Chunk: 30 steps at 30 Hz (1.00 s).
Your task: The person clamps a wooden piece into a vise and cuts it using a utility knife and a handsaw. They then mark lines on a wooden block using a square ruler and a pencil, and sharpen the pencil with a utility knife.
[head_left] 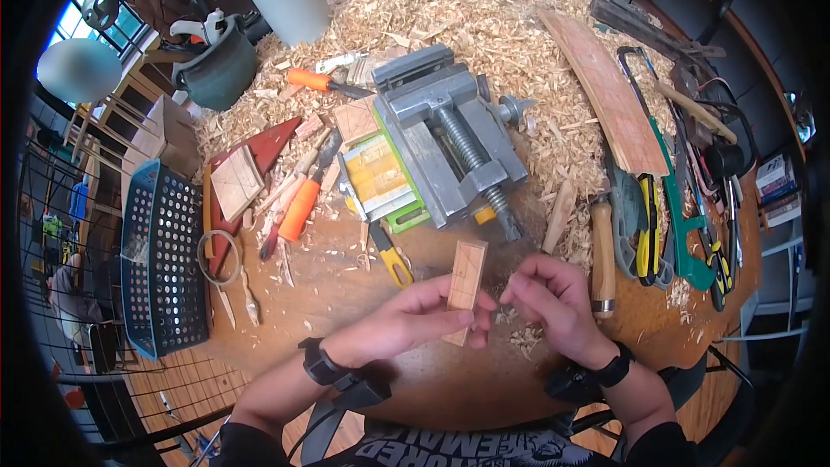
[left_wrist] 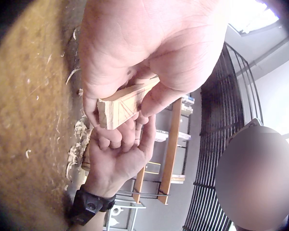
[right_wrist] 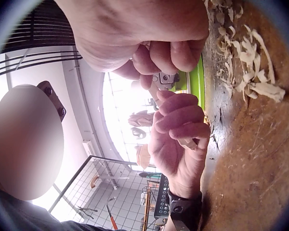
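In the head view a small rectangular wood block [head_left: 467, 275] with pencil lines stands tilted in the left hand [head_left: 415, 320], gripped between thumb and fingers. The left wrist view shows the block's [left_wrist: 127, 107] end and crossed marks under the left hand [left_wrist: 149, 48]. Just right of the block is the right hand [head_left: 555, 307], its fingers curled and apart from the wood in the head view. Seen from the right wrist, the right hand's [right_wrist: 144, 38] fingers are bent with nothing visible in them, and the left hand [right_wrist: 180, 139] holds the block beyond.
A grey vise [head_left: 450, 134] stands mid-table, with wood shavings [head_left: 389, 17] behind. Chisels, including an orange-handled one [head_left: 300, 209], and a yellow cutter [head_left: 391, 258] lie nearby. A blue basket [head_left: 164, 259] is left; saws and a curved board [head_left: 605, 91] are right.
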### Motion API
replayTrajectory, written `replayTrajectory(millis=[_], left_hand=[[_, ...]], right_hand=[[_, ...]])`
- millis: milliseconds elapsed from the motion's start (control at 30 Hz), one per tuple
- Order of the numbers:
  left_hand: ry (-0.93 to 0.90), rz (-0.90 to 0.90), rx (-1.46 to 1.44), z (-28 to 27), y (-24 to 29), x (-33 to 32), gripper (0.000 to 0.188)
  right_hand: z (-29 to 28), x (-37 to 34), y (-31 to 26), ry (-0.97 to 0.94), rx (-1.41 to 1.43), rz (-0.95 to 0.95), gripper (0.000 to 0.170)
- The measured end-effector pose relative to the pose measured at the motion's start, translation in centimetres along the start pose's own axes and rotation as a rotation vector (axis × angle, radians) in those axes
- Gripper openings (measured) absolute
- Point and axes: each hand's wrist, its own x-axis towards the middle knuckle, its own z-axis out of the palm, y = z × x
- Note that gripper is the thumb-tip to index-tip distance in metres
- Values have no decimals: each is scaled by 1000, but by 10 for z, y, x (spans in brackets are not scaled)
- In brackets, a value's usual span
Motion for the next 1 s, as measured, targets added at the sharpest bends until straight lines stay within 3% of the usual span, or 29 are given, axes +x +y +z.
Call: replayTrajectory(millis=[1000], left_hand=[[-55,-7,-27,2,5,0,45]], right_hand=[[4,2,-1,64,-90,-16,20]])
